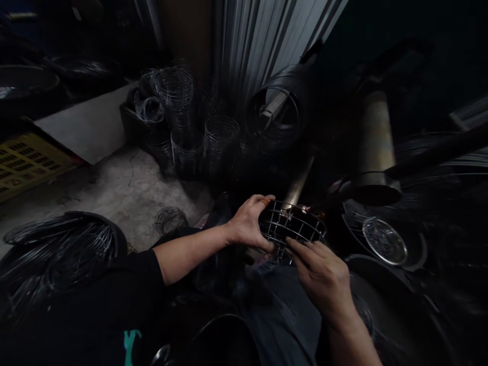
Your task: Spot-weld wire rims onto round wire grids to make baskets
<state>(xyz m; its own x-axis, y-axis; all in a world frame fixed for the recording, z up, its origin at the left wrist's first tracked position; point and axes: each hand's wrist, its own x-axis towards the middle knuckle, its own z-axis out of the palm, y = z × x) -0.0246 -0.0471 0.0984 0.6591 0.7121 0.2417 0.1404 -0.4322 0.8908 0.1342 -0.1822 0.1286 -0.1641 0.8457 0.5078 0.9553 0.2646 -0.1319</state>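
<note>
A round wire basket frame of crossed metal wires is above my lap. My left hand wraps around its left side, thumb below and fingers over the upper rim. On the near side, my right hand is at the lower wires with its fingers pinched together; whether a small piece sits between them is hidden. Just behind the basket frame, a pale metal bar slants upward.
Stacks of wire cylinders stand ahead. Bundled wires fill a black tub at left. A yellow crate is farther left. A thick metal cylinder rises at right, above a round glinting dish and a dark basin.
</note>
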